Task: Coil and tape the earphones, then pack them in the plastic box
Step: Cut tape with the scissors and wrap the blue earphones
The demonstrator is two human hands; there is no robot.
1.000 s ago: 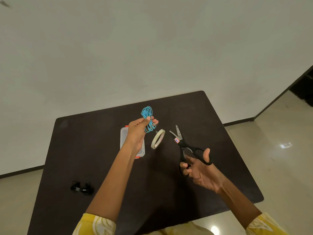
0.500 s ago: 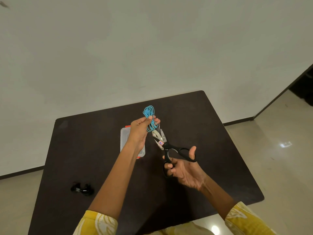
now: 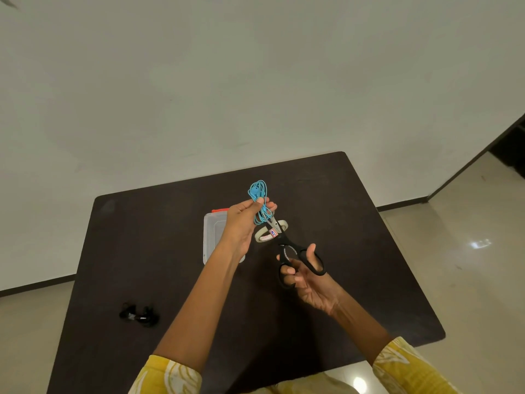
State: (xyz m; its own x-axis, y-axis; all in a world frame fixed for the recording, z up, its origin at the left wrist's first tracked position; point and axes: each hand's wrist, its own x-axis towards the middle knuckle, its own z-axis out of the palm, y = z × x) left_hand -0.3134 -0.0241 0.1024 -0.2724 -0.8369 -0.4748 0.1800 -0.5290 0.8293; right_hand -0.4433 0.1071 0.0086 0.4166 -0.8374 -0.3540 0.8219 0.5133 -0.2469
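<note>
While the left hand [image 3: 241, 220] is pinching the coiled blue earphones [image 3: 260, 201] above the clear plastic box [image 3: 211, 237], the right hand [image 3: 305, 275] is gripping black scissors [image 3: 287, 245], blades reaching under the coil beside the tape roll [image 3: 262, 236]. Risk: blades are sitting close enough to nick the cord instead of tape.

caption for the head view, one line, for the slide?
Left hand holds coiled blue earphones; right hand brings scissors to them.
</note>
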